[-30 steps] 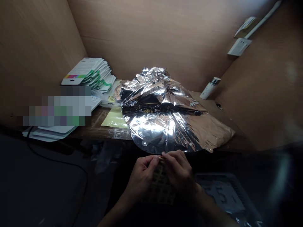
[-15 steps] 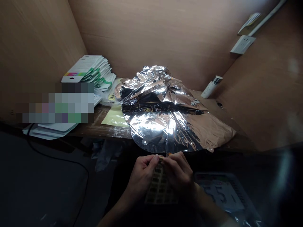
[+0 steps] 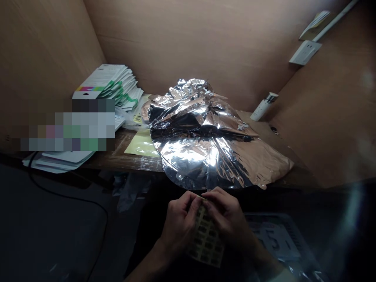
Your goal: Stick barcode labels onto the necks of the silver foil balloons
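Wood-panelled booth, dim light. Left hand and right hand are both pinched closed on the top end of a label sheet, many rows of labels left on it, held just below the surface and a crumpled foil balloon.

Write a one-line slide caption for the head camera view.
Left hand and right hand hold a label sheet below a crumpled foil balloon on a wooden bench.

Left hand and right hand bare, forearms bare too; pale sleeve cuff just showing at bottom edge, right arm.
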Motion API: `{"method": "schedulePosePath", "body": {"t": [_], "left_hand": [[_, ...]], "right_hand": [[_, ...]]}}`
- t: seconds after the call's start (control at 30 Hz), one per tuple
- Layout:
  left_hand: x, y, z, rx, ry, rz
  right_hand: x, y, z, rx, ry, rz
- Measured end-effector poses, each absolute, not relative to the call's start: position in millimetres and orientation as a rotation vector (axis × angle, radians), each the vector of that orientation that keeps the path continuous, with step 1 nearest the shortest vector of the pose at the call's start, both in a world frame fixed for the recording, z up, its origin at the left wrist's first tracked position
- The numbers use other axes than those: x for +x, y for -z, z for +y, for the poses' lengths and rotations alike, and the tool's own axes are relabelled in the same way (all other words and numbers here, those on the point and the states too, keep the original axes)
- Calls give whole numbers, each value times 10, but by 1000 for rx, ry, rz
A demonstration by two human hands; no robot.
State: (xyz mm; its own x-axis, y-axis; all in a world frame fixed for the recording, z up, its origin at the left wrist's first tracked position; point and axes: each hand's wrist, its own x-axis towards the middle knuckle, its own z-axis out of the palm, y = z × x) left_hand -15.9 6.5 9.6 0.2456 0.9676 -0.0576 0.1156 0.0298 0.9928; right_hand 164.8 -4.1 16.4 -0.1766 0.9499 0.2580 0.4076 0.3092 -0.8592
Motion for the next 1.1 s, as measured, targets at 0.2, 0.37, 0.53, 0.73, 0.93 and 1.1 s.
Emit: {"method": "schedulePosePath", "body": {"t": [0.2, 0.37, 0.53, 0.73, 0.93, 1.1], "left_hand": [[-160, -91, 68, 1376, -925, 1104], [-177, -142, 91, 1314, -953, 1131], [-159, -101, 117, 1166, -943, 1055], [-321, 38, 196, 1245, -959, 1184], [-486, -67, 303, 1761, -813, 954], [-514, -119, 361, 1773, -779, 953]], "right_hand": [[1598, -166, -56, -1237, -656, -1741], [1611, -69, -72, -1050, -22, -1942], [1627, 57, -85, -963, 84, -2009], [1784, -45, 10, -1104, -201, -1692], [2057, -237, 410, -1483, -653, -1732], [1995, -36, 500, -1695, 57, -1983]]}}
